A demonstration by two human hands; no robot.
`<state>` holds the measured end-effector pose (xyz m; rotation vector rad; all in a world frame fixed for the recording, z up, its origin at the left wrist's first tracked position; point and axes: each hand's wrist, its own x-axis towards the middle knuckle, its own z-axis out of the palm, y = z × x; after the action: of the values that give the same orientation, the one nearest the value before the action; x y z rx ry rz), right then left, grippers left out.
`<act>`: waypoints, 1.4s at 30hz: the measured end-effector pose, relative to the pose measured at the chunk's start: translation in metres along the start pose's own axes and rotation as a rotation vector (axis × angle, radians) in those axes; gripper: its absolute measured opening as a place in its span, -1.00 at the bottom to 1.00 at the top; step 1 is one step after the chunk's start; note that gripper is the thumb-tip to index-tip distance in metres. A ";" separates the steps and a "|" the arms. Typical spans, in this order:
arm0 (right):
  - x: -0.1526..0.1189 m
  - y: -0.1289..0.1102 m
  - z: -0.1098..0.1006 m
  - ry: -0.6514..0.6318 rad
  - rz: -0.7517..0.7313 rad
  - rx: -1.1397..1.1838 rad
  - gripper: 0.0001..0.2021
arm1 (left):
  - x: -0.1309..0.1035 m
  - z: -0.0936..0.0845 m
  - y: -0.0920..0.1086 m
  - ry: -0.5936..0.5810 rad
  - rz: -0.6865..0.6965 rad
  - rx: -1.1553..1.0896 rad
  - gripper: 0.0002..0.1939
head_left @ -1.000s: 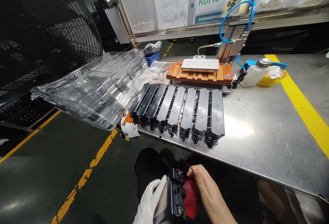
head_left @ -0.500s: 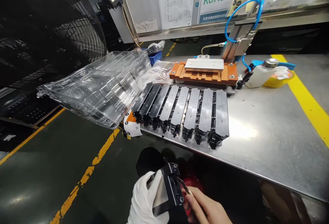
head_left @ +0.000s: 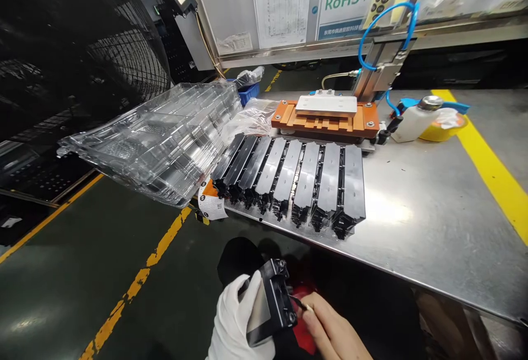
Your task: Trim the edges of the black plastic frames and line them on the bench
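My left hand (head_left: 233, 316), in a white glove, grips a black plastic housing (head_left: 275, 302) with a flat grey face, low in the view. My bare right hand (head_left: 332, 324) is closed round a slim knife-like tool (head_left: 298, 303). Its thin dark tip meets the housing's right end, between two round bosses; the handle is mostly hidden in my fingers. Above, on the metal table, several similar black housings (head_left: 308, 181) lie side by side in a row, their jagged ends towards me.
Behind the row stands an orange-and-silver press fixture (head_left: 325, 120) with a blue air hose. Clear plastic trays (head_left: 165, 134) overhang the table's left end. A white bottle (head_left: 418, 120) and a yellow tape roll (head_left: 445, 129) stand at right. The table's front edge (head_left: 412, 272) runs just beyond my hands.
The tool and my right hand have shifted slightly right and down, with the tool lying flatter against the housing's end. My left hand keeps its hold, turned very little.
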<state>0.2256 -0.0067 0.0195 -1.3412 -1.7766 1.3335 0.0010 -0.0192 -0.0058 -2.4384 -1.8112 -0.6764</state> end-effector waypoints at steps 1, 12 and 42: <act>0.001 0.004 0.003 0.010 -0.022 -0.011 -0.66 | -0.001 0.001 -0.002 -0.012 0.013 0.011 -0.15; 0.002 0.011 0.003 0.022 0.120 0.019 -0.66 | 0.005 -0.006 -0.018 -0.101 0.013 0.113 -0.09; 0.009 0.048 0.026 0.046 0.365 0.411 -0.44 | 0.037 -0.013 -0.030 -0.461 0.208 0.306 -0.07</act>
<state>0.2195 -0.0078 -0.0355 -1.4811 -1.1713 1.7299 -0.0222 0.0199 0.0127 -2.6532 -1.5874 0.1840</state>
